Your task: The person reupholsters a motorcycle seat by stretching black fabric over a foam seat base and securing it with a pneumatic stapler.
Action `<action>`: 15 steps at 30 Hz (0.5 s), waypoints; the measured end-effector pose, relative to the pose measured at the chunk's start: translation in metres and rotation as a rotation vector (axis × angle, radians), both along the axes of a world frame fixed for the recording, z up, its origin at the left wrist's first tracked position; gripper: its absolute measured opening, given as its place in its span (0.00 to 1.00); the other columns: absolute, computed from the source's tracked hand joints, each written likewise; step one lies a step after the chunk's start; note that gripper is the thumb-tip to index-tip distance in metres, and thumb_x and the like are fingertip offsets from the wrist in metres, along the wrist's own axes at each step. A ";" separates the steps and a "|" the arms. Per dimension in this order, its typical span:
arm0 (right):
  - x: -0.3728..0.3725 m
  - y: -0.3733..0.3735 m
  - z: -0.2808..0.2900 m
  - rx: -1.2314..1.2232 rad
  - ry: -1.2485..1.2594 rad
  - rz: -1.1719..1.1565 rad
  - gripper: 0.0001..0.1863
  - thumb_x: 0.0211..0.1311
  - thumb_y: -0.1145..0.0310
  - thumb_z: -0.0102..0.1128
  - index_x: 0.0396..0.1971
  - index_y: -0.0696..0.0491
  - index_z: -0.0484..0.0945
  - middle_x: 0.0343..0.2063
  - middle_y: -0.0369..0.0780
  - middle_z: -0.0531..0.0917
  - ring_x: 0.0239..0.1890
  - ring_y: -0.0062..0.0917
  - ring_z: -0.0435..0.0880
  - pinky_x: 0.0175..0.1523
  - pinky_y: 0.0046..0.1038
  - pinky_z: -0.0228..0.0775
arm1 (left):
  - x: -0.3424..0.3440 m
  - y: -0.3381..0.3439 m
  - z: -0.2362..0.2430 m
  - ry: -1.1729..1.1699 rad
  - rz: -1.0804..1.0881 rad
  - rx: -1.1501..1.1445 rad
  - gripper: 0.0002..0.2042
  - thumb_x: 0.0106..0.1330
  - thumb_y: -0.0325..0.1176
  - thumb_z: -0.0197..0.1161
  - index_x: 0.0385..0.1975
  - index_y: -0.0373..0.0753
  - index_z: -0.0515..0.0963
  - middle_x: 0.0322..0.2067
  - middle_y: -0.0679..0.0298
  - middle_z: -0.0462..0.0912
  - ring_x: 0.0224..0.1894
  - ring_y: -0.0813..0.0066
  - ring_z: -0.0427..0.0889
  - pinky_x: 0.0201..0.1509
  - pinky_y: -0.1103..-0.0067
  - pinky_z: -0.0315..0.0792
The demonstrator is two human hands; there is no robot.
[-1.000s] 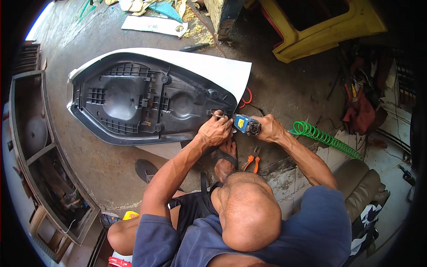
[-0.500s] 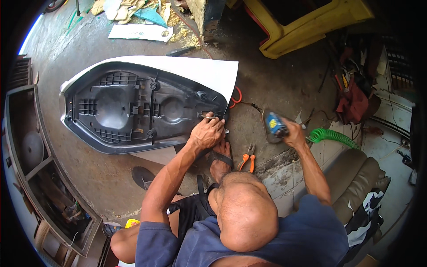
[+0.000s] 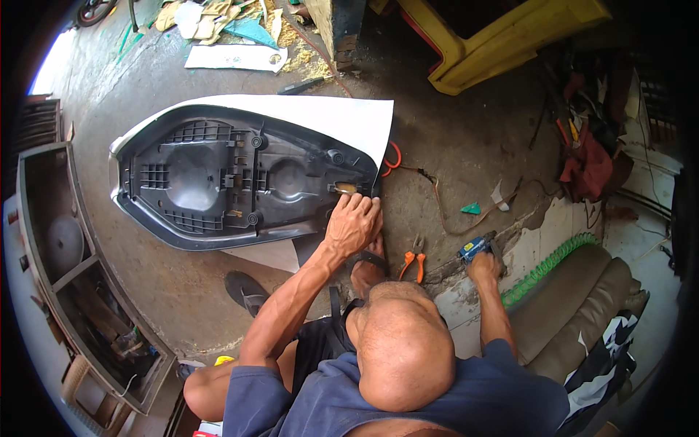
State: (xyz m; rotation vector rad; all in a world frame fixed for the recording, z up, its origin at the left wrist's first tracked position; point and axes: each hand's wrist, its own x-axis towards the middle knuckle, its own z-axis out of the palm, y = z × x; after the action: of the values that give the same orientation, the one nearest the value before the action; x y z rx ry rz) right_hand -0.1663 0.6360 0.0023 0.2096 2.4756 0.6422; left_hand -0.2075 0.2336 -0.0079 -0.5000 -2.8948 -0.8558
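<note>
An upturned motorcycle seat (image 3: 291,207) lies on the floor, its black plastic base facing up. White cover material (image 3: 357,120) spreads out from under its far side. At the seat's narrow right end, my left hand (image 3: 353,226) is closed over the near rim, fingers bunched just below a slot in the base. What the fingertips pinch is partly hidden. Off to the right, apart from the seat, my right hand (image 3: 483,268) grips a blue staple gun (image 3: 475,248). A green coiled hose (image 3: 550,269) runs beside that arm.
Orange-handled pliers (image 3: 413,264) lie on the floor between my hands. Orange scissor handles (image 3: 392,156) stick out by the cover. A brown padded seat (image 3: 568,313) stands at right, a wooden cabinet (image 3: 87,262) at left, a yellow plastic chair (image 3: 502,47) at the back.
My right hand has drawn the staple gun back toward me, lower in view. The left hand's fingers have shifted from the slot to the near rim, uncovering the slot.
</note>
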 end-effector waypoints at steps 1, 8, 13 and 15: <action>-0.042 -0.046 0.030 -0.156 -0.105 -0.124 0.32 0.60 0.61 0.68 0.63 0.53 0.70 0.48 0.56 0.82 0.52 0.48 0.82 0.57 0.46 0.73 | 0.006 -0.005 0.011 -0.013 0.003 -0.014 0.15 0.59 0.33 0.65 0.46 0.35 0.81 0.33 0.60 0.78 0.37 0.62 0.77 0.50 0.64 0.69; -0.141 -0.077 -0.048 -0.856 0.093 -0.031 0.20 0.63 0.56 0.68 0.43 0.56 0.76 0.31 0.56 0.85 0.41 0.54 0.85 0.45 0.50 0.76 | -0.023 -0.019 0.032 -0.046 0.353 -0.133 0.07 0.61 0.36 0.66 0.33 0.40 0.82 0.36 0.60 0.77 0.43 0.57 0.75 0.46 0.64 0.69; -0.206 -0.142 -0.005 -0.978 0.732 0.030 0.26 0.65 0.58 0.68 0.57 0.54 0.72 0.47 0.49 0.79 0.41 0.45 0.83 0.46 0.40 0.76 | -0.029 -0.033 0.070 -0.020 0.355 0.010 0.07 0.58 0.34 0.71 0.27 0.40 0.81 0.33 0.62 0.78 0.43 0.58 0.76 0.41 0.66 0.76; -0.166 -0.181 0.013 -1.715 0.167 -0.551 0.32 0.66 0.56 0.68 0.64 0.55 0.69 0.50 0.41 0.77 0.43 0.31 0.80 0.50 0.34 0.74 | -0.025 -0.032 0.099 0.052 0.390 0.040 0.08 0.56 0.33 0.72 0.27 0.38 0.81 0.33 0.61 0.79 0.41 0.58 0.78 0.41 0.67 0.76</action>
State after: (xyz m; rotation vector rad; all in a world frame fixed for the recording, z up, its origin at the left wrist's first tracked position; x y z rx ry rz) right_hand -0.3322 0.4548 0.0155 0.2090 2.0765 -1.6968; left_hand -0.2328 0.2017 0.0909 0.0487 -2.7782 -0.8189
